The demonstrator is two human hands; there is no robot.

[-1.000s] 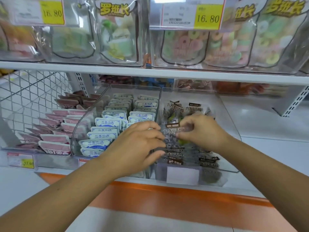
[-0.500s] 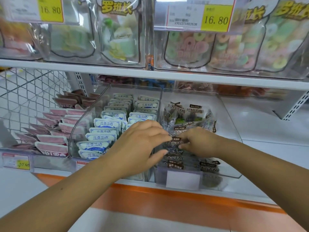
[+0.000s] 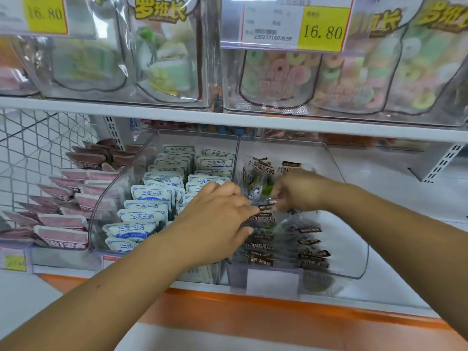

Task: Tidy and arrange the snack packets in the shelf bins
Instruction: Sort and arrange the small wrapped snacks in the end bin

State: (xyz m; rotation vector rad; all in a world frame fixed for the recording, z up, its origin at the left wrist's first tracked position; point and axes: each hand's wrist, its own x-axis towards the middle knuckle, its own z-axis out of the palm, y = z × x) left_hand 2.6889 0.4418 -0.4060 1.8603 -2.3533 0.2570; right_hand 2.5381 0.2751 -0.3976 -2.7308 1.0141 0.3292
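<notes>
An orange strip [image 3: 253, 310] runs along the front of the lower shelf [image 3: 395, 188]. Just behind it, a blank label [image 3: 272, 281] sits on the front of a clear bin [image 3: 354, 249]. This bin holds the dark packets [image 3: 309, 254], which lie overlapped in two rows from front to back. Both forearms reach in over the shelf edge. The left hand [image 3: 215, 221] is above the wall between this bin and the middle bin [image 3: 119, 191], fingers bent, tips touching the dark packets; whether its grip is clamped on one I cannot tell. The right hand [image 3: 298, 191], a little farther in, has its grip pinched together on one of the dark packets near the bin's middle. The middle bin holds blue packets [image 3: 149, 196] in two rows, and left of it pink packets [image 3: 63, 234] lie in rows before a wire mesh [image 3: 38, 148]. Above, the upper shelf [image 3: 228, 120] carries clear bins with bags of ring sweets [image 3: 278, 72] and a yellow price tag [image 3: 321, 29] reading 16.80.
</notes>
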